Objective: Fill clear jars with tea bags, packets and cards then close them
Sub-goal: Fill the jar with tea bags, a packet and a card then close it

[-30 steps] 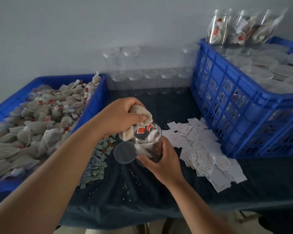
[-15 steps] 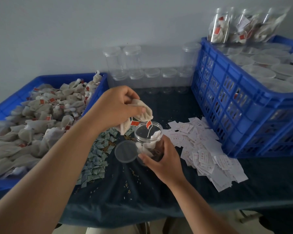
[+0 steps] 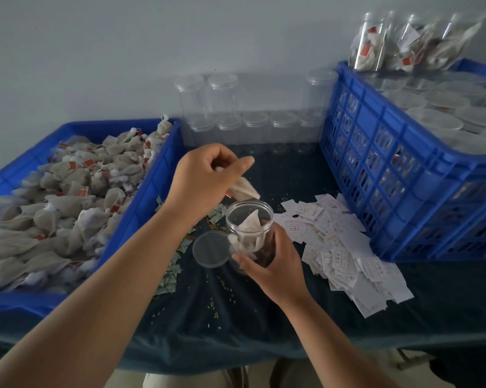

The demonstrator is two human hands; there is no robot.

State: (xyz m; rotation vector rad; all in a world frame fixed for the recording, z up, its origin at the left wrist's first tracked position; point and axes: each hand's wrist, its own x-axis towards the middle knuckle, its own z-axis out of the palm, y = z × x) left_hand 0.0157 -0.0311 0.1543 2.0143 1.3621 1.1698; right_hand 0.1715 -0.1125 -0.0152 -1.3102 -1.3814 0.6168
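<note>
Table point(image 3: 236, 317): jar point(image 3: 249, 233) of tea bags point(image 3: 251, 219)

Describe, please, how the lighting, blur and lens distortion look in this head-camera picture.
Head view: dim, even light, no hard shadows. Head view: wide-angle bending bows the blue plastic crate at right. Head view: the left hand and the white tea bag it pinches look slightly motion-soft, while the clear plastic jar in the right hand is crisp.

Your right hand point(image 3: 275, 264) grips the jar point(image 3: 249, 219) under the tea bag point(image 3: 244, 189) in your left hand point(image 3: 205, 175), lid point(image 3: 211, 249) just left. The tray point(image 3: 141, 197) lies left of both hands, cards point(image 3: 339, 247) and crate point(image 3: 376, 163) right, empty jars point(image 3: 256, 130) behind.
</note>
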